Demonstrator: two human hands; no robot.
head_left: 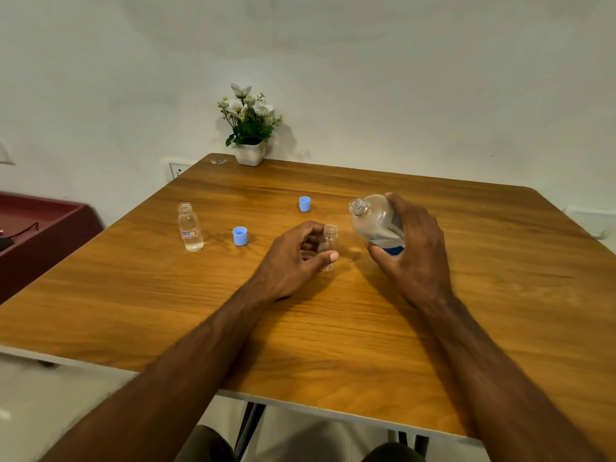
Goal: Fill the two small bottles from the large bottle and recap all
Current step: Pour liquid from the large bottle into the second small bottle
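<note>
My right hand (413,248) grips the large clear bottle (375,221), uncapped and tilted with its mouth pointing up-left toward a small bottle. My left hand (293,258) holds that small clear bottle (329,241) upright on the wooden table (333,328), uncapped, fingers wrapped around its body. A second small bottle (190,226) with a red-and-blue label stands uncapped at the left and holds clear liquid. Two blue caps lie on the table: one cap (240,235) near the left bottle, another cap (304,204) farther back.
A white pot of flowers (250,128) stands at the table's far edge by the wall. A dark red cabinet (36,235) sits to the left, lower than the table. A wall socket (176,170) is behind the table's left corner.
</note>
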